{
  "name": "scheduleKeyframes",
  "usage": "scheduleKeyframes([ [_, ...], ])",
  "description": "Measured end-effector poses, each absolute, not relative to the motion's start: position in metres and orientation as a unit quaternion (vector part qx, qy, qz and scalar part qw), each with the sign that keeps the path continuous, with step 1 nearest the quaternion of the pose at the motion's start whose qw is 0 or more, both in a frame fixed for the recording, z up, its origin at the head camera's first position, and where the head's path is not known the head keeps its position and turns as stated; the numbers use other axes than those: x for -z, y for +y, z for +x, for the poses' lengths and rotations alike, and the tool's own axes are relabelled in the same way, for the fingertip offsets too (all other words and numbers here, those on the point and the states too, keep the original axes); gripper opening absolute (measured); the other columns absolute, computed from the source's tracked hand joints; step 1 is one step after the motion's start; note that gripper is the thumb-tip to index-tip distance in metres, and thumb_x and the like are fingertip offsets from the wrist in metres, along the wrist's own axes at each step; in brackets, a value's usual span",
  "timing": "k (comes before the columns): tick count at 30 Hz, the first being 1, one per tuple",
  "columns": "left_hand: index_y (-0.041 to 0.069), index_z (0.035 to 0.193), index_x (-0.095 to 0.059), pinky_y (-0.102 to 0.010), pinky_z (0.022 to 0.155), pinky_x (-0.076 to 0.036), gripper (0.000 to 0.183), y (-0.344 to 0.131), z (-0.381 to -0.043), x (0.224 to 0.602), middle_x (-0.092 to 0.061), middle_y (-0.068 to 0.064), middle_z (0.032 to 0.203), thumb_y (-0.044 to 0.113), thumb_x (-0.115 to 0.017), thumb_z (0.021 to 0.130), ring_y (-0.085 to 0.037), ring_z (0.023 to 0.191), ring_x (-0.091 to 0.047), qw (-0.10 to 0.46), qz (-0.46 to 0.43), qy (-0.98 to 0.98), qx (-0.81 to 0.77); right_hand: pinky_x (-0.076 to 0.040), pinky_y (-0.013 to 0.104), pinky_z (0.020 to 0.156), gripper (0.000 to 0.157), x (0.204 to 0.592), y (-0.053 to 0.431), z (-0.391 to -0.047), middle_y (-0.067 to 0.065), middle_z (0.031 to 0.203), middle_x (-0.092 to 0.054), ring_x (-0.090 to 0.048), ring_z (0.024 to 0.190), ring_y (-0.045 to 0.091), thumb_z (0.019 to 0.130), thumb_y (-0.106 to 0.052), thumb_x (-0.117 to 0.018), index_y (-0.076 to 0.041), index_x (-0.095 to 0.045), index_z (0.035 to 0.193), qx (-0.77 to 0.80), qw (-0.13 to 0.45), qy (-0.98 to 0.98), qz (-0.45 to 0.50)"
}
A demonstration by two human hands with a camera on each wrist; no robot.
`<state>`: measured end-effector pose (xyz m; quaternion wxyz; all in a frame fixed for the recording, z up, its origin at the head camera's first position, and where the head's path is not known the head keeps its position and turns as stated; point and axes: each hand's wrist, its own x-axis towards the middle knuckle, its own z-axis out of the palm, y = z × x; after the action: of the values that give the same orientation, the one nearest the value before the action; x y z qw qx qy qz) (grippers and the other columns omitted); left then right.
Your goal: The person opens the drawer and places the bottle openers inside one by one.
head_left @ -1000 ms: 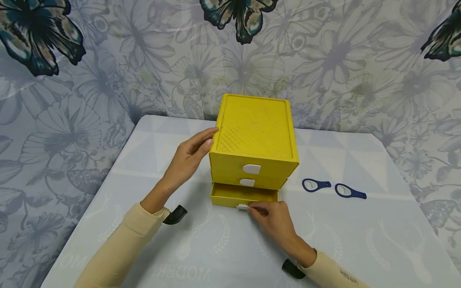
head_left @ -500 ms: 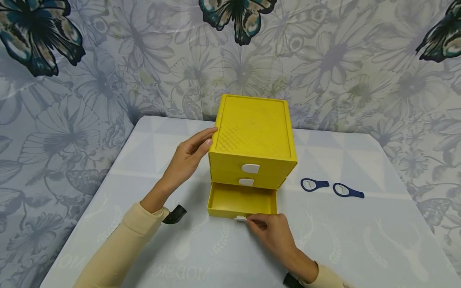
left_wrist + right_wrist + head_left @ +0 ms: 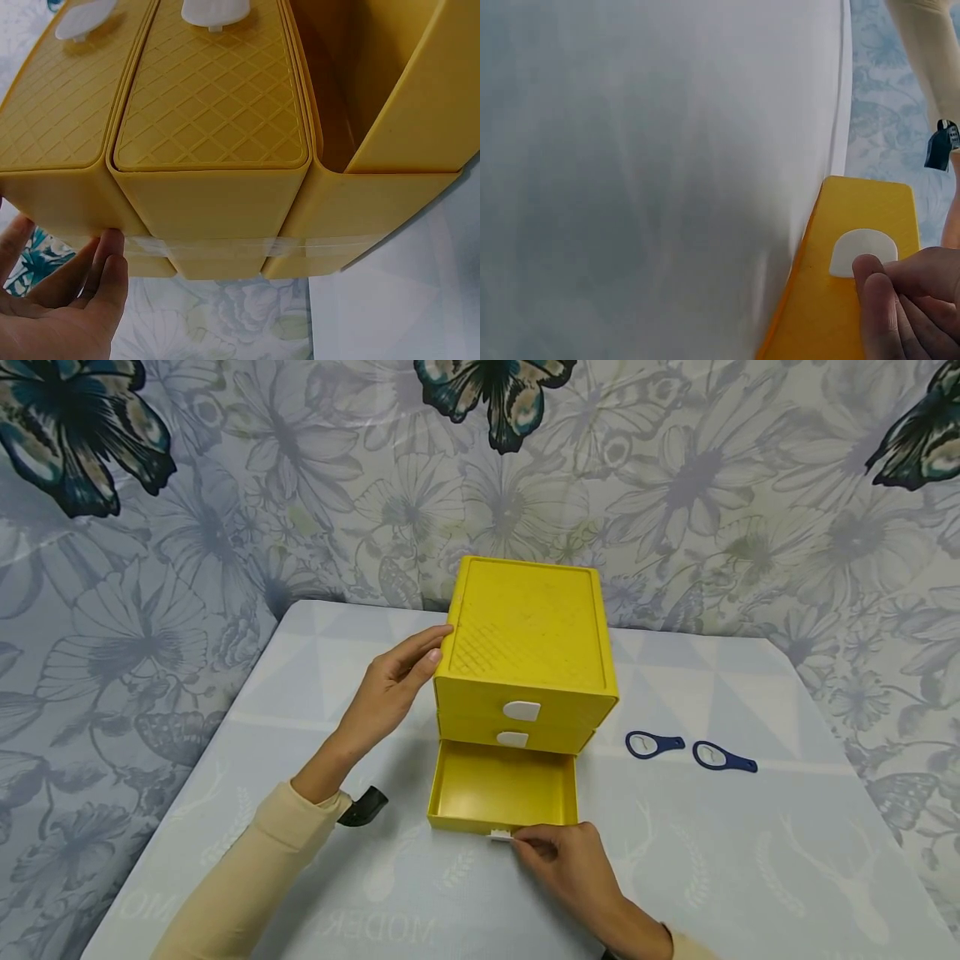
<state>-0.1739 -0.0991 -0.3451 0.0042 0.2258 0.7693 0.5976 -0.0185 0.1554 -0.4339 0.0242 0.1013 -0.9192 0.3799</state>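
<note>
A yellow drawer cabinet (image 3: 532, 627) with three stacked drawers stands on the table. Its bottom drawer (image 3: 502, 785) is pulled well out and its bare inside shows. The upper two drawers are closed, each with a white tab handle on its front. My right hand (image 3: 573, 864) pinches the white handle (image 3: 859, 247) of the bottom drawer between thumb and fingers. Against the cabinet's left side rests my left hand (image 3: 386, 689), fingers extended; in the left wrist view its fingertips touch the yellow wall (image 3: 67, 202).
To the right of the cabinet, two dark blue magnifier-like items with oval rings, a nearer-left one (image 3: 654, 744) and another (image 3: 723, 757), lie on the pale patterned tablecloth (image 3: 750, 843). Behind the table rises a flowered wall covering (image 3: 405, 485) with butterfly decorations.
My right hand has drawn the bottom drawer farther out toward me, from partly open to well open. The left hand has stayed at the cabinet's side.
</note>
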Motion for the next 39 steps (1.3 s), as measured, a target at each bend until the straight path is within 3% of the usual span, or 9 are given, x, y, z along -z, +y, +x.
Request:
scheduleKeyframes([
  [6, 0.031, 0.149, -0.048, -0.043, 0.116, -0.04, 0.043, -0.099, -0.173, 0.344, -0.045, 0.009, 0.155, 0.038, -0.047, 0.107, -0.013, 0.141, -0.045, 0.005, 0.225, 0.771, -0.595, -0.052, 0.013, 0.055, 0.003, 0.433, 0.155, -0.009, -0.004, 0.076, -0.076, -0.06, 0.063, -0.01, 0.085, -0.011, -0.08, -0.009, -0.082, 0.086, -0.383, 0.01, -0.917, 0.113],
  [23, 0.029, 0.15, -0.047, -0.043, 0.116, -0.04, 0.043, -0.099, -0.174, 0.343, -0.045, 0.009, 0.155, 0.036, -0.047, 0.108, -0.013, 0.141, -0.045, 0.005, 0.229, 0.769, -0.597, -0.048, 0.007, 0.055, 0.007, 0.438, 0.155, 0.012, -0.007, 0.075, -0.076, -0.056, 0.064, -0.015, 0.08, -0.007, -0.083, -0.012, -0.082, 0.083, -0.379, 0.049, -0.91, 0.162],
  [33, 0.029, 0.15, -0.047, -0.043, 0.117, -0.039, 0.043, -0.098, -0.173, 0.344, -0.044, 0.009, 0.155, 0.036, -0.047, 0.108, -0.012, 0.142, -0.044, 0.007, 0.228, 0.769, -0.597, -0.047, 0.006, 0.053, 0.003, 0.437, 0.152, 0.024, -0.007, 0.07, -0.074, -0.052, 0.061, -0.018, 0.081, -0.01, -0.082, -0.007, -0.082, 0.083, -0.391, 0.041, -0.906, 0.158],
  [39, 0.029, 0.15, -0.047, -0.043, 0.117, -0.039, 0.043, -0.098, -0.173, 0.344, -0.044, 0.008, 0.156, 0.035, -0.047, 0.108, -0.013, 0.142, -0.043, 0.007, 0.229, 0.768, -0.598, -0.047, 0.007, 0.052, 0.005, 0.437, 0.15, 0.028, -0.007, 0.069, -0.074, -0.052, 0.06, -0.017, 0.081, -0.007, -0.082, -0.01, -0.082, 0.085, -0.395, 0.031, -0.906, 0.151],
])
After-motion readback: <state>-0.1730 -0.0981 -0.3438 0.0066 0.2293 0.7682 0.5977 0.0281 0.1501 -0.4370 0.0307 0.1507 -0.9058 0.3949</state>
